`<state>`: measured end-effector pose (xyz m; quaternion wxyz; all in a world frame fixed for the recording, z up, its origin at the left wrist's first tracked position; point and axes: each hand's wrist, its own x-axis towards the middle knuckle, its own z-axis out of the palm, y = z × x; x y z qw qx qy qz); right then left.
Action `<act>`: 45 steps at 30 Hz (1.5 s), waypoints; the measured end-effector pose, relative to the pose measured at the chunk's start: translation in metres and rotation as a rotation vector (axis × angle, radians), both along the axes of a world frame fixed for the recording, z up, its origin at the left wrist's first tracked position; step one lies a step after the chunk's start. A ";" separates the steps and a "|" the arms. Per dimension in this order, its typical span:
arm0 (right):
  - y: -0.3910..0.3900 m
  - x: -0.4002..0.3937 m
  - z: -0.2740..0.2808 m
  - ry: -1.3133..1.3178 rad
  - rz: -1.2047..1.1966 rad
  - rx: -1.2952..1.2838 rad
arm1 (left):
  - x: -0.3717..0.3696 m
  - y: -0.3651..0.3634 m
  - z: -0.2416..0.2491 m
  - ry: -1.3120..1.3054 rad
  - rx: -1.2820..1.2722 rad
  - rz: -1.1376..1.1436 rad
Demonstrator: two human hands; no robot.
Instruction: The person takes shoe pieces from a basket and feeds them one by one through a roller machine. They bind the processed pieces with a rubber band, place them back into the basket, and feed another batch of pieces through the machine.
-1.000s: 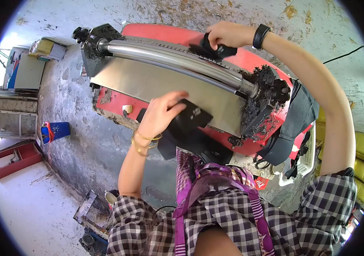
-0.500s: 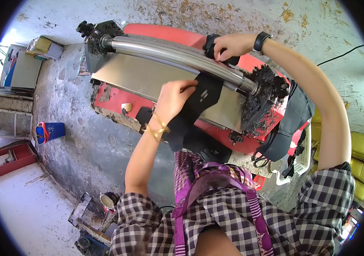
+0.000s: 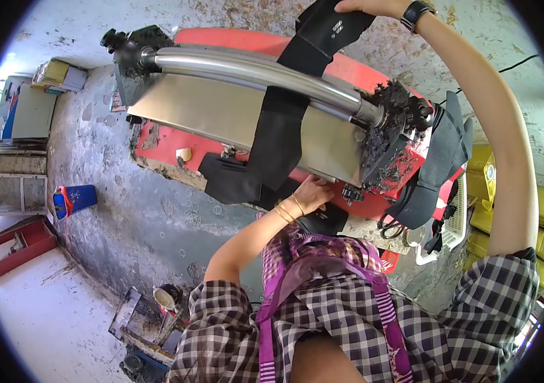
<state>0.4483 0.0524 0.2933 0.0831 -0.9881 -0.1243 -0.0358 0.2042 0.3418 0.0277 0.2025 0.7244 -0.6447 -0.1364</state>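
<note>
A long black sheet piece [image 3: 278,131] runs over the metal plate and under the steel roller [image 3: 253,73] of a red machine. Beyond the roller, its slotted far part rises toward my right hand [image 3: 374,6], which pinches the end at the top of the view. Down at the machine's near edge, my left hand [image 3: 311,193] has its fingers curled; I cannot tell what is in them. Right beside that hand lie further black pieces [image 3: 326,220], partly covered by my arm. Another black piece [image 3: 227,175] hangs at the front edge, left of the long one.
Black shreds [image 3: 383,131] pile up around the roller's right end. More black pieces [image 3: 434,172] drape over the machine's right side, above a white basket [image 3: 455,217]. A blue bin [image 3: 80,198] stands on the floor at left. Yellow packages [image 3: 479,179] are stacked at right.
My right hand has moved up and away from the roller, with the slotted part now on the far side. My left hand has let go of the sheet and dropped to the near edge.
</note>
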 end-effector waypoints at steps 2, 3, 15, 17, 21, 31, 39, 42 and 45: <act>-0.011 0.010 0.011 -0.109 -0.006 -0.078 | 0.008 0.002 -0.004 0.115 0.071 -0.058; -0.012 0.015 0.016 -0.165 -0.006 -0.112 | 0.013 0.006 0.011 0.030 -0.081 -0.050; 0.027 0.004 -0.047 0.161 0.394 0.112 | 0.108 0.060 0.187 0.542 -0.063 0.851; 0.054 -0.023 -0.062 0.428 0.654 0.120 | 0.123 0.042 0.191 0.512 -0.064 0.885; 0.066 -0.042 -0.066 0.611 0.425 0.171 | 0.105 0.047 0.208 0.028 -0.555 0.870; 0.005 -0.003 -0.031 -0.068 0.082 -0.059 | 0.005 0.005 0.011 -0.048 0.091 -0.110; -0.023 0.046 -0.005 -0.194 -0.036 -0.162 | 0.031 0.051 0.109 0.069 -0.295 0.057; -0.038 0.062 -0.047 -0.281 0.127 0.004 | 0.051 0.080 0.182 0.460 -0.217 0.445; -0.007 0.031 -0.052 0.099 0.245 0.227 | 0.084 0.080 0.203 0.487 -0.007 0.827</act>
